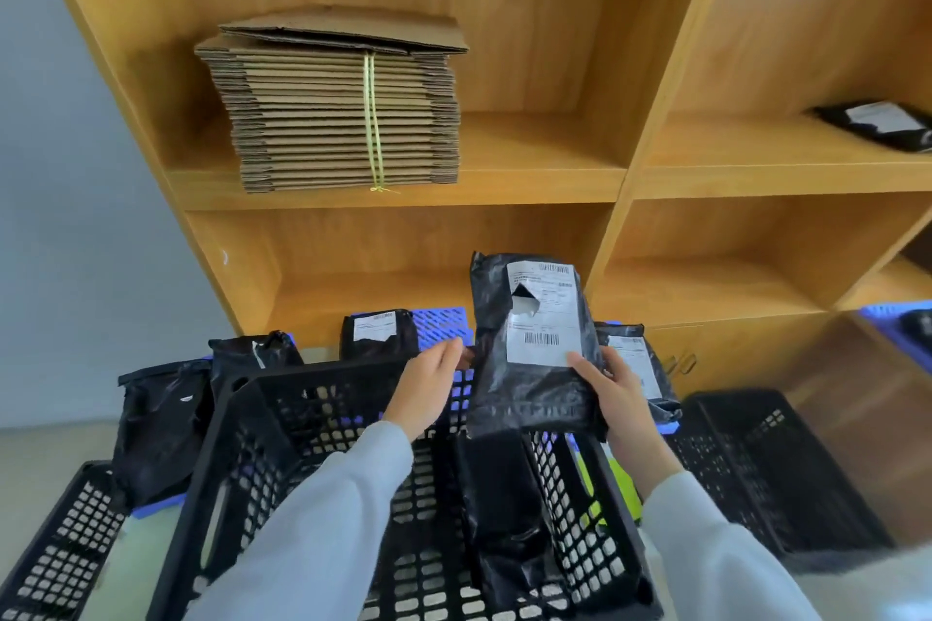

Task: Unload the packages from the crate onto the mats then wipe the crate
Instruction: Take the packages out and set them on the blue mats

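Head view: right hand [618,388] grips the labelled black package [534,343] by its lower edge, lifted above the crate [252,419]. Left hand [428,383] is relaxed and empty beside it, over the crate's far rim. I'd bring that left hand under the floppy bag, then lay it flat on the blue mat [444,320] behind the crate. One more package [499,494] sits inside the crate.

- Bright, even, soft light is seen throughout; shadows are faint.
- Straight shelf [398,189] edges are bent outward by wide-angle distortion.
- Slight blur is noticed at the corners and on the sleeves [323,519].
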The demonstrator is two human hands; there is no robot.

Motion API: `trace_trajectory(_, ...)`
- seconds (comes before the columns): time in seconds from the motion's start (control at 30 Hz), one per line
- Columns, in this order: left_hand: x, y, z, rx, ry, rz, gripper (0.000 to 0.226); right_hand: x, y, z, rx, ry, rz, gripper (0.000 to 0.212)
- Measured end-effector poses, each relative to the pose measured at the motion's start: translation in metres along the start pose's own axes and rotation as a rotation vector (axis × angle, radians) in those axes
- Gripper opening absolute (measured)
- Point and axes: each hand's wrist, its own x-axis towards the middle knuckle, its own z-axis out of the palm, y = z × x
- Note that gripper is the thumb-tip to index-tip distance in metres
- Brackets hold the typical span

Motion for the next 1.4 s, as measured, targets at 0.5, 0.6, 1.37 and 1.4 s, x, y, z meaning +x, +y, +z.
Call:
trace_trajectory(0.5, 0.104, 0.020, 0.161, 0.535, 0.055, 0.170, 0.026, 0.145, 0.004, -0.180, -0.094, 0.102, 0.101, 0.036)
trace_trajectory(0.6, 0.106, 0.006, 0.178, 0.746, 0.121, 0.167, 0.043, 0.170, 0.013, -0.204, -0.134, 0.085, 0.141, 0.038)
trace_trajectory(1.37, 0.105, -0.011, 0.188, 0.846, 0.292, 0.296, 0.027, 0.286, 0.072, -0.250, -0.805, 0.042, 0.269, 0.042)
trace_trajectory(1.4, 0.105, -0.011, 0.188, 0.846, 0.302, 0.297, 0.026, 0.286, 0.072, -0.249, -0.819, 0.063, 0.270, 0.046)
